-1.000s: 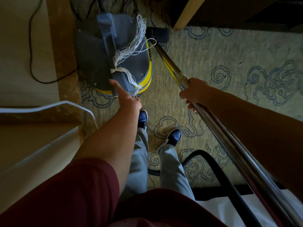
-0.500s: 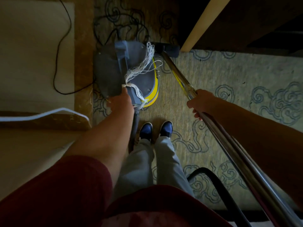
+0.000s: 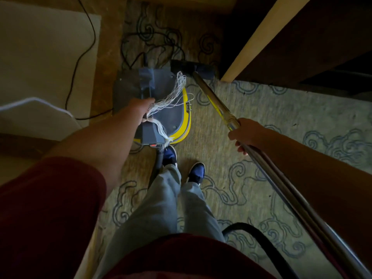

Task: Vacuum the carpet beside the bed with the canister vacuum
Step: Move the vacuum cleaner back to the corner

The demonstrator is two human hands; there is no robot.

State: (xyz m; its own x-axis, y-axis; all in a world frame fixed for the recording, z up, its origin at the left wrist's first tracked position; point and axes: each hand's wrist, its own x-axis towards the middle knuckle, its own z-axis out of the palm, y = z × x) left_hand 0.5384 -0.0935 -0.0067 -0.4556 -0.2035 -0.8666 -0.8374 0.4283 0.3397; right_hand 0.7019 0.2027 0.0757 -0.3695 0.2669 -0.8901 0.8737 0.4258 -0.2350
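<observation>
A glossy metal wand (image 3: 225, 111) is gripped by the right fingers (image 3: 240, 148); matt grey plastic canister (image 3: 167, 115), frayed white string (image 3: 171, 95), low-pile patterned carpet (image 3: 261, 101).

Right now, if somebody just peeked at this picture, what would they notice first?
Probably the grey-and-yellow canister vacuum on the swirly carpet, with white strings tied to its handle, where the left hand holds it. Next, the shiny metal wand, gripped by the right hand, slanting up to the black floor head beside a pale wooden edge.
</observation>
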